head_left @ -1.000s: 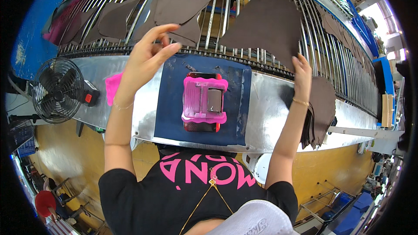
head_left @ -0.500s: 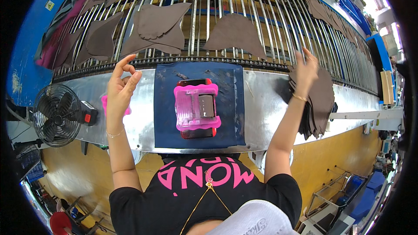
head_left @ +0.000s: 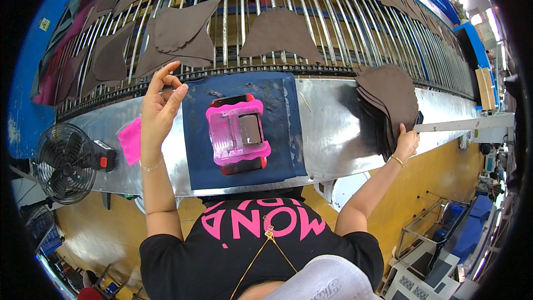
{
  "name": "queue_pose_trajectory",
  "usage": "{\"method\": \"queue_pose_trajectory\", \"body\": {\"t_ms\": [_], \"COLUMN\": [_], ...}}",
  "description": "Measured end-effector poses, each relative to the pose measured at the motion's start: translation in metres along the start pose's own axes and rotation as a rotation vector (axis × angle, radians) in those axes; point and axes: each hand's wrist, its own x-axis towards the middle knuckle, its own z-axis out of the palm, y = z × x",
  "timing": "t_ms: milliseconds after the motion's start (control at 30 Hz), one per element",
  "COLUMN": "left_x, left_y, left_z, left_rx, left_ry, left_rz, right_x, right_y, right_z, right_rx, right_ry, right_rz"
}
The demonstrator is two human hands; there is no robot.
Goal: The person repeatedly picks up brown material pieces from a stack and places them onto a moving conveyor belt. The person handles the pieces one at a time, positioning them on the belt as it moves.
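My left hand (head_left: 158,105) hovers over the left edge of a dark blue mat (head_left: 277,128) on the metal bench, fingers apart and holding nothing. A pink tool with red ends (head_left: 239,133) lies in the middle of the mat. My right hand (head_left: 406,143) grips the near edge of a stack of dark brown cut pieces (head_left: 386,103) lying on the bench at the right. More brown pieces (head_left: 280,36) lie spread on the barred conveyor (head_left: 333,16) beyond the bench.
A small black fan (head_left: 66,162) stands at the bench's left end, with a pink pad (head_left: 131,140) beside it. A blue wall runs along the far left. Yellow floor, metal racks and blue crates lie below right.
My left hand has drawn back from the conveyor bars to the mat's left edge. My right hand has come down from the bars onto the stack of brown pieces.
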Motion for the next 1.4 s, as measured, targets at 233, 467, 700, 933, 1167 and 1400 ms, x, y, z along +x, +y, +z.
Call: {"method": "queue_pose_trajectory", "body": {"t_ms": [233, 467, 700, 933, 1167, 1400], "left_x": [-0.012, -0.010, -0.011, -0.011, -0.006, -0.007], "left_y": [0.000, -0.006, -0.006, 0.002, 0.018, 0.022], "left_z": [-0.016, -0.013, -0.010, -0.012, -0.003, 0.006], "left_rx": [0.041, 0.031, 0.092, 0.110, 0.176, -0.224], "left_ry": [0.064, 0.036, -0.004, -0.047, -0.116, 0.069], "left_rz": [-0.075, -0.051, -0.059, -0.052, 0.034, -0.043], "right_x": [0.005, 0.021, 0.009, 0.034, -0.075, -0.169], "right_y": [0.007, 0.024, 0.007, 0.021, -0.071, -0.147], "right_z": [-0.024, 0.001, 0.015, 0.020, -0.143, -0.137], "right_rx": [0.195, 0.298, 0.147, 0.173, 0.988, 1.621], "right_ry": [0.043, 0.217, 0.011, 0.014, -0.156, -0.654], "right_rz": [-0.051, -0.180, -0.070, -0.391, -0.490, -0.938]}}
